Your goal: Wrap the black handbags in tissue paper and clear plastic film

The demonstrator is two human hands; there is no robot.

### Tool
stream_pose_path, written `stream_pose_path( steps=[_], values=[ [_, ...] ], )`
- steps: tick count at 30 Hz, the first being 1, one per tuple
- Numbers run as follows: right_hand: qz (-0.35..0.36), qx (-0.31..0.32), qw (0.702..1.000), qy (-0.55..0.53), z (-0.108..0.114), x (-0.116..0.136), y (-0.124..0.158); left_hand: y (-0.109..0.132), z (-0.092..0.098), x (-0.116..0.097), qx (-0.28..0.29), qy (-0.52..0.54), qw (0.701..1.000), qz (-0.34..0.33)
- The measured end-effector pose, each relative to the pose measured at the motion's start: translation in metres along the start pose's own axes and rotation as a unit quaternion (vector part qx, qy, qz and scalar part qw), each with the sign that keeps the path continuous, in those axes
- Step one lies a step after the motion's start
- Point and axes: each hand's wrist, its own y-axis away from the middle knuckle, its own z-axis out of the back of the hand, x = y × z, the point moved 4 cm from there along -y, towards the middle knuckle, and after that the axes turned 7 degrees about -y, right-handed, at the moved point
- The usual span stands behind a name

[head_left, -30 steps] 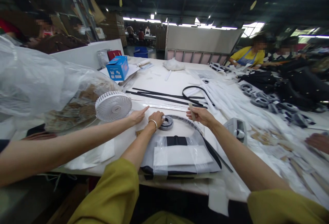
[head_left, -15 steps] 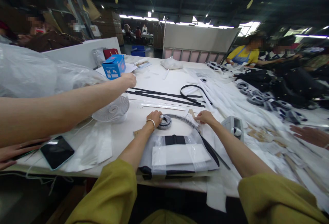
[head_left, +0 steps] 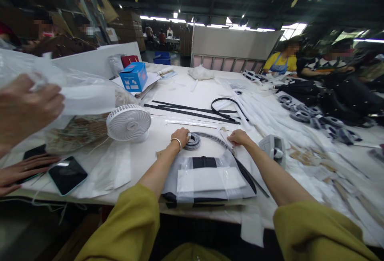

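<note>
My left hand (head_left: 180, 138), with a bangle at the wrist, is closed on the left side of a coiled grey strap (head_left: 192, 142). From the coil, a wrapped length of strap arcs right and continues as a black strip past my right hand (head_left: 239, 138). That hand is pinched at a white strip (head_left: 224, 135), its fingertips partly hiding the contact. Between my forearms lies a black and grey bag (head_left: 204, 163), covered in clear plastic with a white sheet (head_left: 210, 180) across its front.
At left, a co-worker's raised hand (head_left: 33, 105) holds white sheeting; another hand (head_left: 27, 169) rests by a phone (head_left: 67, 175). A white fan (head_left: 129, 123), blue box (head_left: 133, 77), black straps (head_left: 192, 111), tape dispenser (head_left: 272, 149) and several coiled straps (head_left: 300, 116) surround the work area.
The co-worker's arm has drawn back from beside the blue box to the far left, now with white sheeting in its hand. My own hands have hardly moved.
</note>
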Motion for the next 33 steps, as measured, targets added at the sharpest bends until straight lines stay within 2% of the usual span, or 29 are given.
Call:
stream_pose_path(
  steps=[5,11,20,25,29,33],
  values=[
    [-0.026,0.003,0.999,-0.048,-0.006,0.003,-0.008,0.001,0.002,0.000,0.000,-0.002,1.000,-0.001],
    [-0.037,0.047,0.989,-0.136,-0.014,-0.003,-0.011,0.001,0.001,0.000,0.010,-0.003,1.000,-0.001],
    [-0.015,0.038,0.967,-0.250,0.006,-0.011,0.008,0.004,0.005,-0.001,0.004,-0.003,1.000,0.002],
    [-0.007,0.000,0.943,-0.334,0.020,-0.007,0.010,0.002,0.003,0.000,0.006,0.001,1.000,0.007],
    [0.036,-0.017,0.910,-0.413,0.032,0.018,0.019,0.002,0.002,0.000,0.005,0.004,1.000,0.008],
    [0.141,0.036,0.830,-0.538,0.027,0.074,0.045,0.002,0.003,0.000,-0.007,0.003,1.000,0.006]
  ],
)
